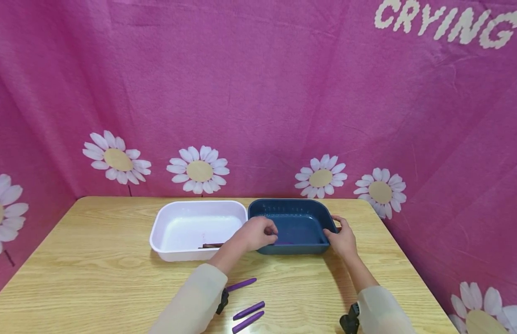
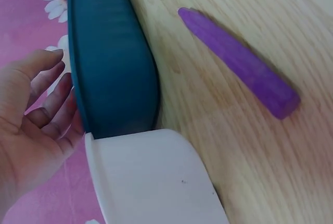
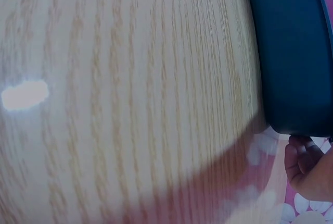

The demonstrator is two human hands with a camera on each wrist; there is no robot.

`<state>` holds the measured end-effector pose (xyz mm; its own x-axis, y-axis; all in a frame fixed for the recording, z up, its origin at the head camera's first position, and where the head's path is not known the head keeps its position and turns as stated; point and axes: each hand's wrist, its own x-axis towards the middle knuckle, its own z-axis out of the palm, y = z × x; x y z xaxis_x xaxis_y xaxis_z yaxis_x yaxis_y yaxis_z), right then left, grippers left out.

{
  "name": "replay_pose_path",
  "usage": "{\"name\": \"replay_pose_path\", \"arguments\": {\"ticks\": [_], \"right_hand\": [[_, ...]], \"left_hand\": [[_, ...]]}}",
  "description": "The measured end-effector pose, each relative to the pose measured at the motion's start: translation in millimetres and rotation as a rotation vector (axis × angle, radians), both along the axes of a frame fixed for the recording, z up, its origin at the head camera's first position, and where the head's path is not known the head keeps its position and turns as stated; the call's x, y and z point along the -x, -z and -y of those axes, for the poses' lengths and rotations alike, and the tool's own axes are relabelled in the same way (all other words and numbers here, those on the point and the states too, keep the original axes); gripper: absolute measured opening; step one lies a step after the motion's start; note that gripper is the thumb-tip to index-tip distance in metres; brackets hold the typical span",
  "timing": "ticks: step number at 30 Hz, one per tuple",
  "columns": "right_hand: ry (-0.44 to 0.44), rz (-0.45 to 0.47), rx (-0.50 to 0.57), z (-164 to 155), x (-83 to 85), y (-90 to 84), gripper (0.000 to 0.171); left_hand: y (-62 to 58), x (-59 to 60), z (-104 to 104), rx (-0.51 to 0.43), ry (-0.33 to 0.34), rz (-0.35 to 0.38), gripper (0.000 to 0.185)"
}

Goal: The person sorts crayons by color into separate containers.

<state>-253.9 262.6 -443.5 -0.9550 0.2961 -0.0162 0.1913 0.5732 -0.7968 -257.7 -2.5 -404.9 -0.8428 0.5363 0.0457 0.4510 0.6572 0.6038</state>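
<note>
A dark blue plastic basin [image 1: 296,249] stands toward the back of the table, with a strip of purple [image 1: 283,243] just showing inside by its near wall. Over its near left corner is my left hand [image 1: 258,233]; in the left wrist view that hand's fingers [image 2: 47,112] are loosely bent with nothing visible between them. My right hand [image 1: 343,237] holds the basin's right end, thumb at the rim and fingers around the outside. Three purple crayons [image 1: 248,310] lie on the table nearer me, one [image 2: 239,62] partly behind my left forearm in the head view.
A white basin [image 1: 179,256] touches the blue one's left side and contains dark brown sticks [image 1: 212,245], partly hidden by my left arm. Both sit on a wooden table [image 1: 95,278]. A pink cloth [image 1: 241,93] with daisies hangs behind the table and at its sides.
</note>
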Motion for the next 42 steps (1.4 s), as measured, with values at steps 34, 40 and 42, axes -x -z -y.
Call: {"name": "replay_pose_path", "arguments": {"ticks": [34, 40, 42], "right_hand": [[-0.021, 0.010, -0.012, -4.6, 0.3, 4.2, 0.056], [-0.018, -0.002, -0.015, -4.3, 0.9, 3.9, 0.056], [-0.021, -0.001, -0.011, -3.8, 1.0, 3.5, 0.055]], "left_hand": [[-8.6, -30.7, 58.7, -0.146, -0.034, -0.099, 0.018], [-9.6, -37.4, 69.2, -0.171, -0.055, -0.107, 0.018], [-9.6, -39.8, 72.6, -0.176, -0.058, -0.114, 0.017]]}}
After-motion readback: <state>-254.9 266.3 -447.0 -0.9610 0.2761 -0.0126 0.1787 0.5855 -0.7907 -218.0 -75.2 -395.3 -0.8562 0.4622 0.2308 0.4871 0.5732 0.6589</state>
